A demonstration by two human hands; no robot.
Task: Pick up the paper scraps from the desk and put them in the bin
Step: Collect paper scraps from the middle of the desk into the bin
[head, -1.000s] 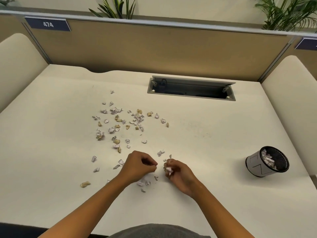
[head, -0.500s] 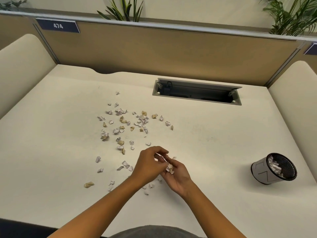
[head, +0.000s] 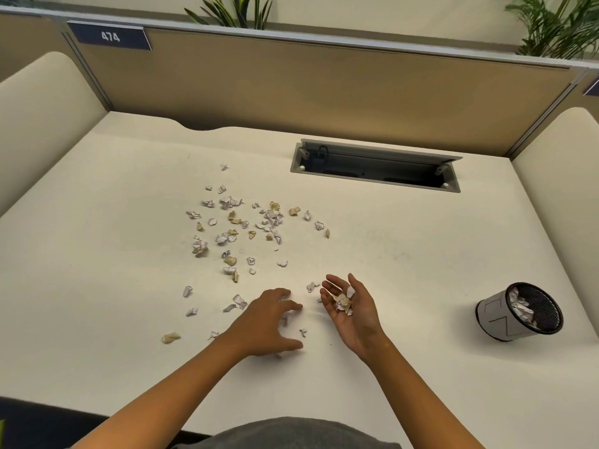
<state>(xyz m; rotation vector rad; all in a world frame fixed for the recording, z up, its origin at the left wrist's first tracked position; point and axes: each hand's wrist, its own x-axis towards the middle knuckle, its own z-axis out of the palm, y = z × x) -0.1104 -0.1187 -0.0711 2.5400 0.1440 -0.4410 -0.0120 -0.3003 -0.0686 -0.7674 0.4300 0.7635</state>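
Hands now apart; half a second ago the left hand (head: 265, 322) was up against the right hand (head: 348, 311), fingers meeting over its palm. Left hand is now hovering palm-down over the desk (head: 405, 270), fingers spread and relaxed, gripping nothing, above a few loose scraps. Right hand is lying palm-up, fingers loosely open, cradling a small pile of scraps (head: 343, 303). Remaining paper scraps (head: 236, 228) are lying scattered mid-desk. Bin (head: 518, 312) is sitting tilted at far right, crumpled paper inside.
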